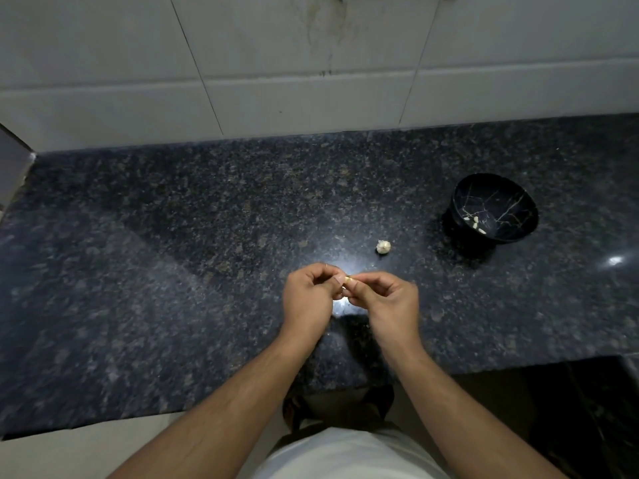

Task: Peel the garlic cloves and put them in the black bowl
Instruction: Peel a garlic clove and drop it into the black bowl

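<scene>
Between the two hands, a garlic clove [348, 279] is pinched: left hand [309, 294] and right hand [386, 300] each have fingers curled round it, near the garlic bulb [383, 246] on the bench [173, 236]. Right of the bulb, the black bowl [492, 207] holds peeled cloves [475, 223]. Risk: the slick clove may slip from the grip and drop.

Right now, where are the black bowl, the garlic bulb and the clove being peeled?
black bowl [518, 216]: head view, bare inner wall.
garlic bulb [383, 246]: head view, its middle.
clove [348, 279]: head view, tip showing between fingers.
</scene>
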